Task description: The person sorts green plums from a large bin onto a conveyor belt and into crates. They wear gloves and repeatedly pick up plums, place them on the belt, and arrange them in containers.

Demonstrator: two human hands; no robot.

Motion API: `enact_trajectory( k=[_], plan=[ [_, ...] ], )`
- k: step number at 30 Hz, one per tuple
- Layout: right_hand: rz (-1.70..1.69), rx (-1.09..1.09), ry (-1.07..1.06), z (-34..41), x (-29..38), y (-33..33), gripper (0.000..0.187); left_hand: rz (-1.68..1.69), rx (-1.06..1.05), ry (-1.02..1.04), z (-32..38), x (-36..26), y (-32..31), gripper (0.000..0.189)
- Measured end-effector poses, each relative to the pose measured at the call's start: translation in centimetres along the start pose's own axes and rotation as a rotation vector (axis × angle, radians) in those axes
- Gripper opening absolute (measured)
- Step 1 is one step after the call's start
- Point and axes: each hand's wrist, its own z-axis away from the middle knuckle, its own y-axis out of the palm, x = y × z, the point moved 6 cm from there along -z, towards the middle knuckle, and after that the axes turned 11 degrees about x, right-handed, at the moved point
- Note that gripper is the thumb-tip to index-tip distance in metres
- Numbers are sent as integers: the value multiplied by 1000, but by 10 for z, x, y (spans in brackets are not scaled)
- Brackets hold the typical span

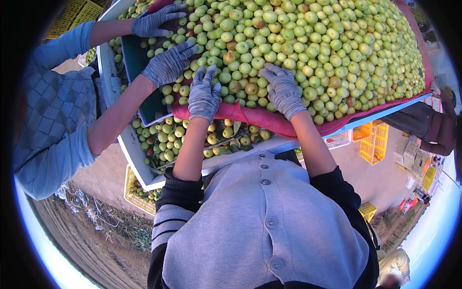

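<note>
A large heap of green jujube-like fruit (317, 50) covers the table before me, some of it brown or reddish. My left hand (204, 96), in a grey knit glove, rests with spread fingers on the fruit at the heap's near left edge. To its right, my right hand (283, 89), gloved alike, lies fingers apart on the fruit. Neither hand grips a piece that I can see; what is under the palms is hidden. Red cloth (234, 111) lines the table's near edge, below both hands. Beneath it, a white-rimmed trough (135, 164) holds more fruit with leaves and twigs.
At the left, a co-worker's gloved hands (169, 63) touch the fruit beside a dark green chute (142, 97). A yellow crate (139, 197) of fruit stands below the trough. Orange-yellow crates (374, 142) sit on the ground at right, near another person (433, 123).
</note>
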Motion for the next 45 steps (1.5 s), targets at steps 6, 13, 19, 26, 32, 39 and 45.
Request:
enact_trajectory(
  k=[6, 13, 19, 26, 32, 39, 45],
  plan=[
    [-68, -185, -3, -32, 0, -25, 47, -48, 76, -109, 3, 18, -8, 76],
    [80, 269, 52, -49, 33, 14, 55, -112, 84, -223, 2, 11, -13, 82],
    [-74, -45, -47, -87, 19, -15, 53, -112, 55, -118, 2, 6, -15, 79],
    [33, 68, -164, -159, 48, 9, 57, -45, 128, -138, 1, 13, -9, 78],
    [214, 186, -118, -108, 36, 15, 56, -48, 91, -115, 1, 12, -10, 77],
    [51, 112, -46, -17, 44, 28, 52, -5, -29, -39, 6, 7, -13, 55],
    [-2115, 214, -568, 43, -26, -26, 70, -9, -12, -8, 4, 9, -11, 49]
  ],
)
